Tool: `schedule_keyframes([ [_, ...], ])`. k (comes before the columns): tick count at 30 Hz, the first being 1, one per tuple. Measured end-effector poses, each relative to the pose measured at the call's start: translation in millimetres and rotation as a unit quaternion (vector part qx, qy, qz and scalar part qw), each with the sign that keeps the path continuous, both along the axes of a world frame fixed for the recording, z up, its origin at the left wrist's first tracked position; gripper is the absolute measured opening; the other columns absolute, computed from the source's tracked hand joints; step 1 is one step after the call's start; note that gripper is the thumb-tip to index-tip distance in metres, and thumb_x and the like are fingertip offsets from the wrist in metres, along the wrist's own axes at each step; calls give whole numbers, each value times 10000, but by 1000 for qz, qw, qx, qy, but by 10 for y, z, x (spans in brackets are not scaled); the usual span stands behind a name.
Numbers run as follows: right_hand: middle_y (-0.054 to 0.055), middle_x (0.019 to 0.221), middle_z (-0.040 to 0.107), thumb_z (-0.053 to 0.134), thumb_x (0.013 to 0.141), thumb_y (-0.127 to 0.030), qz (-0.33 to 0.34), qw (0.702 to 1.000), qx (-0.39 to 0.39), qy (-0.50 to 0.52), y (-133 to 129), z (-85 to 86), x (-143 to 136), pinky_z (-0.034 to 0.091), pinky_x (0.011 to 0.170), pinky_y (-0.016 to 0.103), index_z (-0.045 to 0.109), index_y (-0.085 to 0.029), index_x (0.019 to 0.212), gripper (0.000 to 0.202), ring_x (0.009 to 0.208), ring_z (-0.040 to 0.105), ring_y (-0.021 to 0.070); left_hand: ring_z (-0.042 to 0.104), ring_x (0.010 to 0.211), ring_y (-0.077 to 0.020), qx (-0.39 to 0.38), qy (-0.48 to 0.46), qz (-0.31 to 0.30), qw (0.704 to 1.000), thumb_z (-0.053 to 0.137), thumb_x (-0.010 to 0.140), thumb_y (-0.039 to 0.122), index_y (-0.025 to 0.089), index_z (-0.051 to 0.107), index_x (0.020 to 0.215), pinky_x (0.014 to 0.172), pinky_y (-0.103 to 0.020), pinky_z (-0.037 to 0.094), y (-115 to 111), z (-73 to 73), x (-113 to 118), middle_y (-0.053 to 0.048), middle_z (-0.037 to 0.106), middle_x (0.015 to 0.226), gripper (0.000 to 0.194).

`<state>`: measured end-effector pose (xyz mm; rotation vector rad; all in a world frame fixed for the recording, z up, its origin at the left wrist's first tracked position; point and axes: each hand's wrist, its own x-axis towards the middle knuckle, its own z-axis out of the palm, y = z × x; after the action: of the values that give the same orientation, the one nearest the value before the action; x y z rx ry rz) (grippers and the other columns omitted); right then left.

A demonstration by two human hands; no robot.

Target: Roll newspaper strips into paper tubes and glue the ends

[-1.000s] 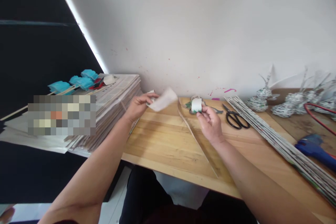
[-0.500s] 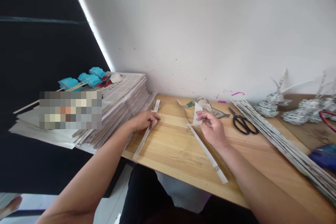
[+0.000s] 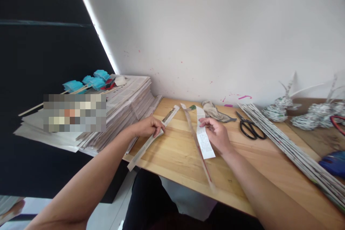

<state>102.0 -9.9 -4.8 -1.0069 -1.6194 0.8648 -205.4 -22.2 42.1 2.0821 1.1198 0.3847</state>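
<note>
My left hand (image 3: pixel 151 127) is closed on a long narrow paper strip (image 3: pixel 142 152), pinched near its middle; the strip slants over the table's front edge. My right hand (image 3: pixel 215 132) pinches a wider printed paper strip (image 3: pixel 205 142) at its right side. Just left of that, a thin, partly blurred strip (image 3: pixel 198 143) runs from the back of the table toward the front edge. A grey cloth (image 3: pixel 215 111) lies behind my right hand.
Newspapers (image 3: pixel 134 97) are stacked at left, with blue bundles (image 3: pixel 73 86) on top. Black scissors (image 3: pixel 249 127) and long rolled paper sticks (image 3: pixel 285 145) lie at right, before woven paper pieces (image 3: pixel 275 109) and a blue object (image 3: pixel 334 163). The wooden table (image 3: pixel 172 154) meets a wall.
The strip in my left hand has turned to a flatter slant. The printed strip in my right hand now hangs unfolded toward me, and the thin strip beside it has shifted left.
</note>
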Motion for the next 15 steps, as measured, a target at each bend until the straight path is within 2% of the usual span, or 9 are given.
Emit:
schedule_keyframes([
  [3, 81, 1013, 676, 476, 724, -136, 3, 1000, -6, -8, -2, -3, -8, 494, 721, 301, 604, -187, 777, 147, 913, 654, 205, 617, 983, -156, 0, 32, -3, 999, 373, 519, -29, 153, 602, 501, 856, -244, 433, -66, 66, 30, -22, 712, 921, 293],
  [6, 79, 994, 683, 484, 730, -147, 6, 1000, -11, -15, -15, 4, -14, 490, 717, 298, 604, -189, 777, 136, 915, 654, 205, 617, 978, -157, 31, 68, 21, 997, 369, 523, -22, 160, 620, 518, 871, -243, 422, -12, 38, 6, -15, 711, 875, 310],
  [11, 72, 968, 686, 480, 722, -141, 20, 1000, -12, -21, -39, 8, -23, 484, 721, 298, 602, -190, 764, 138, 893, 651, 195, 631, 932, -166, 84, 77, 108, 988, 358, 506, -9, 159, 598, 487, 841, -248, 434, 303, -140, -118, -30, 693, 772, 294],
  [15, 63, 944, 682, 497, 727, -155, 36, 999, -17, -16, -35, -21, -29, 478, 715, 291, 599, -188, 764, 113, 865, 646, 186, 629, 919, -171, 111, 88, 105, 984, 361, 489, 2, 162, 560, 443, 841, -260, 439, 514, -199, -206, -38, 691, 772, 259],
])
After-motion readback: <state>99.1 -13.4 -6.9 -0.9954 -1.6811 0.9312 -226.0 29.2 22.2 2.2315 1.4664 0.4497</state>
